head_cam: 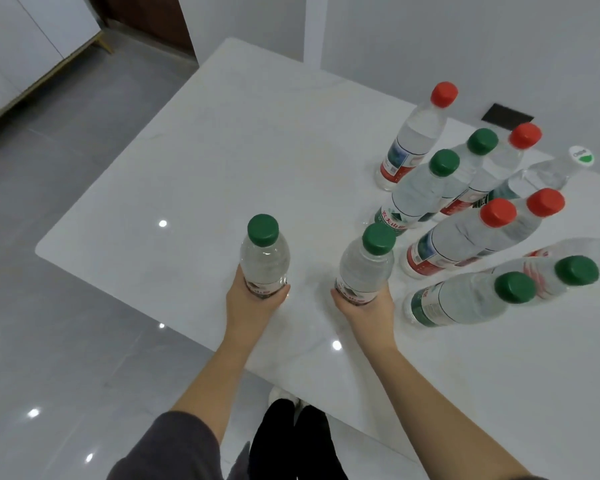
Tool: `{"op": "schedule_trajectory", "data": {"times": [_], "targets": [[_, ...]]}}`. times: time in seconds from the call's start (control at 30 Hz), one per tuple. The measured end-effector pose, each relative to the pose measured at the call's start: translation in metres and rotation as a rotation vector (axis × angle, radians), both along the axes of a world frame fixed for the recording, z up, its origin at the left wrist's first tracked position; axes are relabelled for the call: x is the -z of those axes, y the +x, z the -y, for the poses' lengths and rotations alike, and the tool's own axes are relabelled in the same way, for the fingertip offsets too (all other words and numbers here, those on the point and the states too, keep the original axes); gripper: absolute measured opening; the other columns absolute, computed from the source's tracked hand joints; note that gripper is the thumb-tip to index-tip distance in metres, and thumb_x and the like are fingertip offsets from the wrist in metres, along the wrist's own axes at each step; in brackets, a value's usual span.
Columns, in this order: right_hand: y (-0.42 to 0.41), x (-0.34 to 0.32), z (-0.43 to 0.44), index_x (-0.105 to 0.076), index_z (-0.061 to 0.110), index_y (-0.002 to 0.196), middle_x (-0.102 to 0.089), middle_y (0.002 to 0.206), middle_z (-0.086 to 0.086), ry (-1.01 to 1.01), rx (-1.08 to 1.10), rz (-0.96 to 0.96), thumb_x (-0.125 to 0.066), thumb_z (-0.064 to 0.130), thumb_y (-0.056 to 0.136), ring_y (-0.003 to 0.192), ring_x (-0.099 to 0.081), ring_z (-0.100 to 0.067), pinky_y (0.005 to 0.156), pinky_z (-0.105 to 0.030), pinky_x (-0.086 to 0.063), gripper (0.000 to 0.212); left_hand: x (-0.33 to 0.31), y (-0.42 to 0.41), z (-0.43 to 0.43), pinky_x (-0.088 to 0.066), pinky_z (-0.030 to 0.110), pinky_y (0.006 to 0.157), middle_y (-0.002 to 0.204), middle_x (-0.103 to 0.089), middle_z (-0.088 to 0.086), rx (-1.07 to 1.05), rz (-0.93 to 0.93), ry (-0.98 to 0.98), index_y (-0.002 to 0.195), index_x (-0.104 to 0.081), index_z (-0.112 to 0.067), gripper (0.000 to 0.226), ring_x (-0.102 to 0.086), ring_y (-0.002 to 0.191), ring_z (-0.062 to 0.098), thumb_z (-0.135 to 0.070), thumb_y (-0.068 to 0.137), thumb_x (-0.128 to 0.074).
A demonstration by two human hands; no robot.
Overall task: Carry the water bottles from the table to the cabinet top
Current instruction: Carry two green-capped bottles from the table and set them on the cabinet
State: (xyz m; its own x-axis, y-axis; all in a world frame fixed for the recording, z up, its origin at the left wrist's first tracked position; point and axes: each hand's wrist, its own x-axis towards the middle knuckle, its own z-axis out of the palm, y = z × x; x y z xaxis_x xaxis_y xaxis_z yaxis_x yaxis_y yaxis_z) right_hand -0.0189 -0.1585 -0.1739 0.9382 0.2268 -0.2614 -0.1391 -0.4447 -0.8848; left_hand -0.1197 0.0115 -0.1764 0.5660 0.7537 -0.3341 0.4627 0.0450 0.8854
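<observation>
Clearly both hands are closed around bottles: the left hand [253, 299] grips the lower body of a clear plastic water bottle with a green cap [264, 258], and the right hand [368, 308] grips a second clear plastic water bottle with a green cap [366, 268] the same way, fingers wrapped over the labels. Both bottles stand upright near the left edge of the white marble-look desk [243, 161], a little apart from each other; whether their bases touch the surface cannot be told, since the hands hide them. Toward the desk's right side stands a cluster of further clear plastic bottles, some green-capped, some red-capped. A red-capped bottle [416, 136] stands farthest back, near the far edge, apart from the others. Just beside the right hand is a green-capped bottle [465, 299], and behind that a red-capped bottle [454, 240]. One bottle with a white and green cap [548, 171] shows at the back right of the cluster. A small black rectangular plate [507, 116] lies by the far edge. Left of the desk runs grey glossy tiled floor [66, 306], and a white cabinet on slim legs [25, 46] stands at the upper left, well apart from the desk. Grey sleeves cover the upper forearms.
</observation>
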Motion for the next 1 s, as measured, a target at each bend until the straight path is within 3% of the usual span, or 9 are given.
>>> {"op": "schedule_trajectory", "data": {"times": [0.13, 0.37, 0.43, 0.5, 0.57, 0.7, 0.83, 1.0], "targets": [[-0.006, -0.037, 0.007, -0.061, 0.013, 0.112, -0.071, 0.099, 0.002, 0.05, -0.108, 0.035, -0.083, 0.032, 0.068, 0.092, -0.068, -0.016, 0.08, -0.039, -0.057, 0.052, -0.044, -0.017, 0.023, -0.051, 0.01, 0.072, 0.101, -0.072, -0.002, -0.015, 0.093, -0.028, 0.111, -0.064, -0.009, 0.05, -0.069, 0.092, 0.008, -0.012, 0.067, -0.087], [-0.015, -0.13, 0.012, -0.059, 0.007, 0.111, -0.071, 0.097, -0.005, 0.204, -0.251, 0.127, -0.082, 0.024, 0.068, 0.09, -0.07, -0.022, 0.075, -0.039, -0.06, 0.053, -0.147, -0.041, 0.052, -0.049, 0.009, 0.067, 0.092, -0.066, -0.019, -0.054, 0.293, 0.098, 0.097, -0.052, -0.039, 0.055, -0.065, 0.084, -0.006, -0.009, 0.068, -0.086], [-0.02, -0.15, 0.015, -0.058, 0.003, 0.112, -0.071, 0.096, -0.007, 0.246, -0.298, 0.141, -0.083, 0.017, 0.07, 0.089, -0.07, -0.024, 0.073, -0.038, -0.061, 0.051, -0.166, -0.048, 0.057, -0.054, 0.017, 0.07, 0.091, -0.068, -0.018, -0.077, 0.338, 0.117, 0.098, -0.053, -0.038, 0.055, -0.066, 0.086, -0.002, -0.01, 0.066, -0.087], [-0.023, -0.166, 0.018, -0.058, 0.001, 0.112, -0.07, 0.094, -0.007, 0.261, -0.345, 0.162, -0.082, 0.01, 0.072, 0.087, -0.07, -0.022, 0.069, -0.03, -0.06, 0.048, -0.177, -0.055, 0.059, -0.059, 0.034, 0.074, 0.094, -0.069, -0.014, -0.089, 0.374, 0.112, 0.1, -0.054, -0.038, 0.054, -0.068, 0.089, 0.008, -0.01, 0.066, -0.087], [-0.027, -0.177, 0.019, -0.058, 0.003, 0.113, -0.071, 0.095, -0.005, 0.277, -0.381, 0.167, -0.083, 0.012, 0.072, 0.086, -0.07, -0.018, 0.068, -0.025, -0.057, 0.049, -0.187, -0.06, 0.061, -0.059, 0.04, 0.075, 0.097, -0.07, -0.01, -0.108, 0.402, 0.116, 0.101, -0.054, -0.037, 0.054, -0.069, 0.091, 0.011, -0.012, 0.066, -0.087], [-0.04, -0.191, 0.014, -0.056, 0.007, 0.119, -0.071, 0.102, -0.004, 0.316, -0.413, 0.148, -0.084, 0.007, 0.073, 0.092, -0.07, -0.011, 0.071, -0.021, -0.057, 0.054, -0.201, -0.071, 0.061, -0.059, 0.033, 0.077, 0.098, -0.07, -0.013, -0.187, 0.436, 0.118, 0.108, -0.053, -0.03, 0.062, -0.069, 0.09, 0.005, -0.016, 0.061, -0.09], [-0.046, -0.201, 0.002, -0.056, 0.003, 0.114, -0.071, 0.093, -0.001, 0.307, -0.488, 0.116, -0.081, -0.002, 0.074, 0.078, -0.068, 0.0, 0.063, -0.014, -0.053, 0.048, -0.208, -0.089, 0.052, -0.058, 0.029, 0.075, 0.098, -0.071, -0.012, -0.248, 0.463, 0.112, 0.117, -0.053, -0.019, 0.078, -0.07, 0.092, 0.009, -0.034, 0.049, -0.086], [-0.059, -0.202, -0.033, -0.058, 0.004, 0.118, -0.072, 0.1, -0.005, 0.292, -0.529, 0.086, -0.084, 0.004, 0.072, 0.089, -0.071, -0.013, 0.07, -0.021, -0.057, 0.053, -0.206, -0.117, 0.024, -0.054, 0.02, 0.07, 0.099, -0.071, 0.001, -0.272, 0.463, 0.124, 0.121, -0.051, 0.001, 0.081, -0.07, 0.088, 0.011, -0.02, 0.051, -0.088]]}}
